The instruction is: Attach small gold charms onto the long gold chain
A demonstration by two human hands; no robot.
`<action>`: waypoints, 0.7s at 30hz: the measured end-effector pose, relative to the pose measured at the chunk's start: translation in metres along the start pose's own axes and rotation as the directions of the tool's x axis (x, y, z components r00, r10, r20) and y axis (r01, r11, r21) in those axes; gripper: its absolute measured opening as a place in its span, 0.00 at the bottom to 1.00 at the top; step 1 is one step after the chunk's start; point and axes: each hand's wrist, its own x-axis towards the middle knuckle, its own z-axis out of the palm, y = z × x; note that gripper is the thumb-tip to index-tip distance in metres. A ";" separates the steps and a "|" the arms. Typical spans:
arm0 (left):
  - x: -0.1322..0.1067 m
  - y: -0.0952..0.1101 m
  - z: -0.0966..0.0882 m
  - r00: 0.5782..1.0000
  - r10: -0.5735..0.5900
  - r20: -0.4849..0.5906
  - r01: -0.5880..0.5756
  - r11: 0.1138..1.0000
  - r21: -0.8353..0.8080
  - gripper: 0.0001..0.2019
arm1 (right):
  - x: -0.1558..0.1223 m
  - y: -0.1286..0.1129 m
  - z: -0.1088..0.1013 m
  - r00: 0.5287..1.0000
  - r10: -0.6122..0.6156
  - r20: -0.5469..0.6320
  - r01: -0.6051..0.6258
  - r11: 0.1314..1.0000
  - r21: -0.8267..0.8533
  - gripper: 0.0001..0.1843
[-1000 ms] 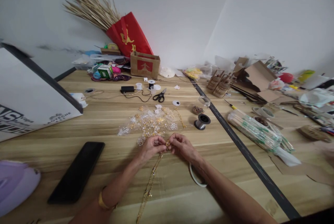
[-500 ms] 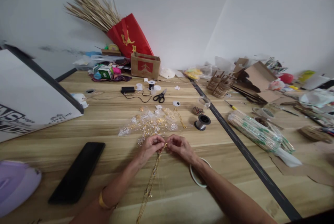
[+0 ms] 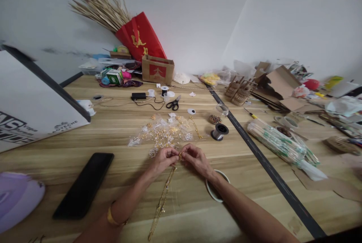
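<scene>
My left hand [image 3: 165, 160] and my right hand [image 3: 195, 156] meet in a pinch over the table. Between their fingertips is a small gold piece [image 3: 180, 156], held from both sides. From beneath my left fingers a thin gold chain [image 3: 164, 199] with small charms runs down toward the front of the table. Just beyond my hands lies a pile of clear bags and gold and silver beads [image 3: 166, 133]. A short gold chain [image 3: 195, 126] rests at the pile's right side. A pale ring [image 3: 217, 199] lies under my right wrist.
A wire spool [image 3: 219, 132] and a cup of beads [image 3: 216, 117] stand right of the pile. Scissors [image 3: 173, 103] lie behind it. A black phone [image 3: 84, 186] is at left, near a white box [image 3: 36, 111]. Wrapped sticks [image 3: 274, 145] lie at right.
My fingertips have shifted slightly around the small gold piece, and its shape shows more plainly between them. The chain still hangs below my left hand.
</scene>
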 end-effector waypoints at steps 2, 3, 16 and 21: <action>-0.001 0.002 0.000 1.000 -0.003 0.010 0.003 1.000 0.001 0.11 | 0.000 -0.001 0.001 1.000 -0.003 -0.016 0.003 1.000 0.007 0.17; -0.002 0.003 0.000 1.000 0.001 0.017 0.000 1.000 -0.003 0.11 | 0.000 -0.001 0.001 1.000 -0.006 -0.023 0.006 1.000 0.007 0.16; -0.008 0.009 0.003 1.000 -0.008 -0.027 0.007 0.999 -0.038 0.10 | 0.001 -0.002 0.001 0.999 -0.038 -0.020 0.040 0.996 0.074 0.14; -0.008 0.010 0.005 0.995 0.004 -0.103 -0.010 0.998 -0.060 0.07 | 0.000 0.003 -0.001 0.995 -0.085 -0.046 0.083 0.996 -0.033 0.13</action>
